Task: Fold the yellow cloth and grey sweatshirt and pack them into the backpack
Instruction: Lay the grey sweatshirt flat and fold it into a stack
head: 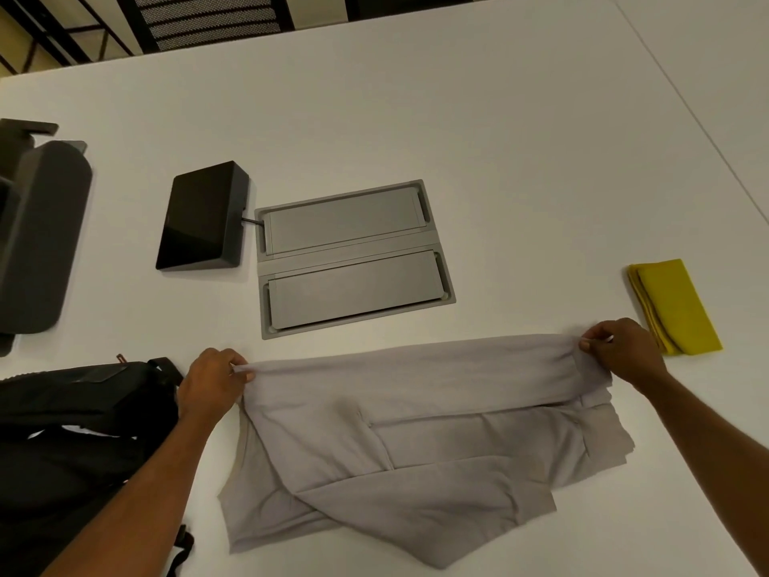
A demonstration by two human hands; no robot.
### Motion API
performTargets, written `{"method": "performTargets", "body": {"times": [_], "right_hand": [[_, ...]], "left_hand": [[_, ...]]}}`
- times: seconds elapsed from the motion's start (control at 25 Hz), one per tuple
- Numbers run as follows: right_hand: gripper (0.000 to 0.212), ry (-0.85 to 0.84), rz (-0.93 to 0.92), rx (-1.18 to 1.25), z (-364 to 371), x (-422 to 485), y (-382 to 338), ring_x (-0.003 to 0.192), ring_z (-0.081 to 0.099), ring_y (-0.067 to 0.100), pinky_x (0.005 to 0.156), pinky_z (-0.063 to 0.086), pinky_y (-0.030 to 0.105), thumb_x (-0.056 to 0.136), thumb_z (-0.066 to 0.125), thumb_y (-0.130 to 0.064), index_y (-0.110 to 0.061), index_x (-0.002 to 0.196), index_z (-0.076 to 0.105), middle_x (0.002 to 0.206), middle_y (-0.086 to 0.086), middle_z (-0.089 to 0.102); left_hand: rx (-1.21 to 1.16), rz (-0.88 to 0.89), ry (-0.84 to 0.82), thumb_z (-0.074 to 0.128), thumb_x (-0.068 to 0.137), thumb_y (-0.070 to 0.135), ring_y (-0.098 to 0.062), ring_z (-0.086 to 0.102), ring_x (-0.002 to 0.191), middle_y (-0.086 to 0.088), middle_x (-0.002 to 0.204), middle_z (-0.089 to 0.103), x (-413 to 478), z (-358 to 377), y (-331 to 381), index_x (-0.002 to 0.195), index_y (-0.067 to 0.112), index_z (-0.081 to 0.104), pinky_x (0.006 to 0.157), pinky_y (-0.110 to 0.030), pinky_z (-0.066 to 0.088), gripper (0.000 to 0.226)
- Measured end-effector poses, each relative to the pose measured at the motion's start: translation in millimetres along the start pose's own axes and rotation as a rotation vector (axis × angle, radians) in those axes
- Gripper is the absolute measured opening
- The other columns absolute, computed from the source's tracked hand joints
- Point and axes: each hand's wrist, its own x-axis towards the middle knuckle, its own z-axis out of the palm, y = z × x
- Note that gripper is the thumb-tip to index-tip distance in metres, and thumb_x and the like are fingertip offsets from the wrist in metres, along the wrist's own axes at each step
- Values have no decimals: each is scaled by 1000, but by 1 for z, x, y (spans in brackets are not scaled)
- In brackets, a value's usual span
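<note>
I see both hands pinching the sweatshirt [416, 447] by its far edge. Left hand [212, 387] curls fingers and thumb round the left corner, right hand [622, 354] grips the right corner, edge lifted and pulled taut between them. Rest of the sweatshirt lies rumpled on the table [457, 118]. Yellow cloth [676, 306] sits folded just beyond the right hand. Backpack [79, 431] lies at the left, under my left forearm. Black box [204, 216] and grey hatch [353, 258] lie farther back.

One wide-angle view from the head, facing forward and steeply down onto a white table [499, 118], close above the left hand [212, 385] and right hand [624, 354], chair [199, 22] at upper left
</note>
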Motion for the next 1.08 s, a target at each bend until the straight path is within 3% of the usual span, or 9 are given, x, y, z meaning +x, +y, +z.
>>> {"method": "performTargets", "body": {"times": [0.04, 0.16, 0.28, 0.36, 0.48, 0.6, 0.76, 0.88, 1.08], "right_hand": [[8, 22, 23, 1, 1, -3, -3, 87, 67, 31, 70, 50, 34, 88, 85, -15, -17, 87, 77, 94, 10, 73], [34, 150, -17, -48, 8, -21, -9, 104, 67, 37, 82, 58, 47, 88, 83, -19, -15, 119, 71, 122, 16, 64], [27, 217, -209, 8, 17, -74, -32, 93, 64, 23, 75, 54, 39, 91, 80, -26, -20, 115, 70, 111, 2, 63], [30, -62, -332, 32, 27, -116, -47, 86, 64, 12, 74, 53, 33, 88, 79, -47, -26, 108, 73, 100, -9, 66], [60, -435, -523, -276, 52, -165, -47, 100, 65, 7, 85, 53, 27, 76, 69, -78, -34, 118, 72, 113, -18, 68], [52, -424, -606, -438, 77, -191, -34, 102, 63, 12, 76, 42, 26, 74, 79, -58, -33, 118, 69, 114, -13, 67], [26, -423, -599, -424, 76, -209, -33, 87, 57, 12, 65, 39, 22, 76, 85, -41, -33, 92, 65, 98, -14, 59], [26, -584, -549, -246, 47, -232, -49, 79, 64, 12, 67, 54, 28, 83, 81, -36, -39, 82, 55, 89, -16, 66], [7, -617, -639, 164, 0, -291, -110, 89, 71, 12, 73, 58, 25, 90, 79, -32, -35, 96, 75, 96, -15, 74]], "left_hand": [[-21, -13, 22, 85, 91, 27, -34, 68, 98, -10, 106, 64, -5, -1, 2, 106, 16, 74, 75, -45, 56, 22], [-93, 2, 171, 83, 93, 25, -34, 68, 100, -14, 120, 62, -27, -2, 10, 123, 14, 69, 77, -48, 58, 35], [-160, 58, 292, 77, 97, 21, -35, 67, 99, -14, 120, 61, -59, 6, 20, 128, 14, 69, 75, -48, 59, 33], [-221, 111, 286, 72, 99, 17, -32, 68, 93, -8, 113, 61, -81, 17, 25, 123, 17, 70, 74, -44, 58, 24], [-304, 221, 194, 67, 100, 6, -24, 69, 92, 2, 107, 65, -111, 34, 28, 114, 28, 72, 79, -41, 60, 27], [-312, 329, 99, 60, 97, -10, -23, 69, 112, -2, 122, 73, -127, 43, 22, 122, 18, 75, 100, -38, 55, 41], [-248, 310, -72, 54, 93, -19, -28, 62, 132, -6, 141, 66, -128, 42, 5, 138, 14, 69, 114, -33, 43, 57], [-225, 299, -154, 52, 90, -21, -29, 61, 134, -8, 142, 67, -121, 34, 0, 135, 13, 70, 113, -30, 42, 59], [-189, 308, -136, 59, 99, -3, -23, 71, 114, -1, 120, 78, -98, 21, 15, 111, 23, 80, 98, -33, 54, 35]]}}
